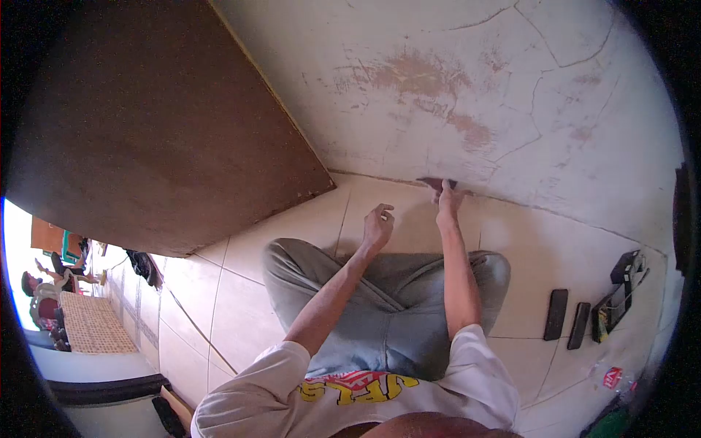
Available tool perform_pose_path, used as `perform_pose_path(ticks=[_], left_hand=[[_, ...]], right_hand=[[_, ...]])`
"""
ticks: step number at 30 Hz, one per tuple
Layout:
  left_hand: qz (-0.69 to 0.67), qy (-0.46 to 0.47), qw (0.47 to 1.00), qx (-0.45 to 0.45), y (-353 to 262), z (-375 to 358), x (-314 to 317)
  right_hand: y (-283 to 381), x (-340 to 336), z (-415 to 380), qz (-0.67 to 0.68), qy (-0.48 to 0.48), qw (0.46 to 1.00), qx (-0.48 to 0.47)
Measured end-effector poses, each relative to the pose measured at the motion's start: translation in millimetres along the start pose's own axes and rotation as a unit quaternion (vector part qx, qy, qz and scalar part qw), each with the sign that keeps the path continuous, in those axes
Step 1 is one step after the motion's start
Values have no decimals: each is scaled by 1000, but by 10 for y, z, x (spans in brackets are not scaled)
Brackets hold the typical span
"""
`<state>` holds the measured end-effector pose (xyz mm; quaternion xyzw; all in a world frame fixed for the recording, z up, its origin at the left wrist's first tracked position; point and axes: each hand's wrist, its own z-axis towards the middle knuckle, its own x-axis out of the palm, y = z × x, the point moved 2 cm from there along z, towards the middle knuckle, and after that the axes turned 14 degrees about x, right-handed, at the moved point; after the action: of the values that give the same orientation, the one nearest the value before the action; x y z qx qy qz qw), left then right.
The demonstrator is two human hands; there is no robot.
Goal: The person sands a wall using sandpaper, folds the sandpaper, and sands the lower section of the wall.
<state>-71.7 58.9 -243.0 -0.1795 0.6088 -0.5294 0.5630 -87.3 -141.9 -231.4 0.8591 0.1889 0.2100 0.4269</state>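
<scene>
My right hand [447, 200] is closed on a dark brown piece of sandpaper [438, 182], thumb on top, at the foot of the wall. The sandpaper lies against the lower edge of the white wall [511, 157], just above the floor tiles. Over the floor in front of my crossed legs, my left hand [378, 225] is held with its fingers loosely curled and apart. Nothing shows in it. Reddish-brown worn patches [420, 77] and long cracks mark the wall's painted surface.
A brown wooden door [168, 124] stands at the left, its corner near the wall. On the tiles at the right lie two dark phone-like slabs [556, 314], a black box [617, 296] and a plastic bottle [612, 377]. A cable [197, 328] crosses the floor; another person [55, 274] is far left.
</scene>
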Motion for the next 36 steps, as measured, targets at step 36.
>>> perform_pose_path(ticks=[36], left_hand=[[10,-19,1000,22,23,3,62]], right_hand=[[-58,-19,27,53,-3,995,83]])
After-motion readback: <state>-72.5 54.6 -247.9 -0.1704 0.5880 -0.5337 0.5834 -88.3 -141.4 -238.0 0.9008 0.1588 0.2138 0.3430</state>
